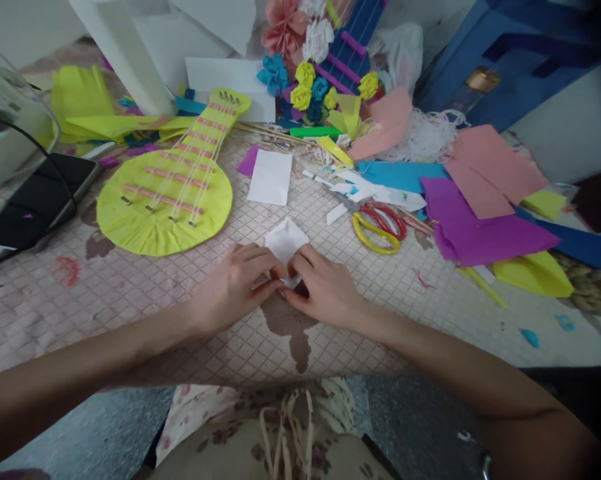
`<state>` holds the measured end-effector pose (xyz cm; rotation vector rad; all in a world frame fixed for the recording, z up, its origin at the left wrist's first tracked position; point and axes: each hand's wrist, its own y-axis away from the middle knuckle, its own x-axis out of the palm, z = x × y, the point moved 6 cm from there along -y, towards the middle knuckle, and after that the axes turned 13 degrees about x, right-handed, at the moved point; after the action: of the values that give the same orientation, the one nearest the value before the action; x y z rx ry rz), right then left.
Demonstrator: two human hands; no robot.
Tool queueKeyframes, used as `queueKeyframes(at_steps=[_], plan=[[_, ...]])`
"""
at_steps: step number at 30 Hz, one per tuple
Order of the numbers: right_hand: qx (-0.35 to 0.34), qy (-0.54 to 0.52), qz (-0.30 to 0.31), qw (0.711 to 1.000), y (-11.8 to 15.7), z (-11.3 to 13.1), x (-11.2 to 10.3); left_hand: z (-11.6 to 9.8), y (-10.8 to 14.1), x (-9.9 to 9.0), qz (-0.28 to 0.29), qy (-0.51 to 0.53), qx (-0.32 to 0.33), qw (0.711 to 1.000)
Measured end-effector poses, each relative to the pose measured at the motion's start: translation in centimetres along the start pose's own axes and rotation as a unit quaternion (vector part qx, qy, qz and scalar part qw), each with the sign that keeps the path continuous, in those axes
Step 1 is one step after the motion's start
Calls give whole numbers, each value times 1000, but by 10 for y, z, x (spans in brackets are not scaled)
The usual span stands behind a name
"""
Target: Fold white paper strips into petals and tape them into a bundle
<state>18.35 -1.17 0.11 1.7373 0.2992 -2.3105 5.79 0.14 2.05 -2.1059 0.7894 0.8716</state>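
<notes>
A small piece of white paper [286,239] with folded edges is held between my two hands, just above the table's front part. My left hand [247,277] pinches its near left edge with thumb and fingertips. On the near right edge, my right hand [325,283] pinches the same sheet, the fingertips of both hands almost touching. Part of the paper is hidden behind the fingers. Beyond it lies a flat white paper rectangle [271,177]. To the left rests a yellow paper-covered toy instrument [165,200] with pink strips and white strings.
Scissors [380,227] with red and yellow handles lie right of my hands. Purple paper [480,230], pink paper [497,163] and white string [425,137] are heaped behind. A black phone [40,200] with a cable lies at left. Paper flowers [305,87] stand at the back.
</notes>
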Motion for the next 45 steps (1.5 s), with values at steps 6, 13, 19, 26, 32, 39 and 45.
queueKeyframes(at_steps=[6, 13, 19, 26, 32, 39, 45], plan=[[4, -6, 9, 1000, 0, -1, 2, 16, -12, 20, 74, 5, -54, 996], [31, -76, 24, 996, -1, -13, -3, 16, -11, 21, 70, -44, -64, 994], [60, -54, 20, 997, 0, -26, -6, 14, -11, 20, 70, -45, -66, 994], [46, -113, -9, 993, 1, -35, -15, 14, -11, 20, 73, -51, -60, 994], [-181, -151, -19, 972, 19, -14, -19, 14, -12, 21, 81, -52, -57, 994], [-249, -41, 28, 967, 27, -6, -1, 16, -12, 21, 84, -46, -68, 993], [-255, -34, 19, 966, 28, 0, -2, 14, -15, 23, 102, -66, -70, 990]])
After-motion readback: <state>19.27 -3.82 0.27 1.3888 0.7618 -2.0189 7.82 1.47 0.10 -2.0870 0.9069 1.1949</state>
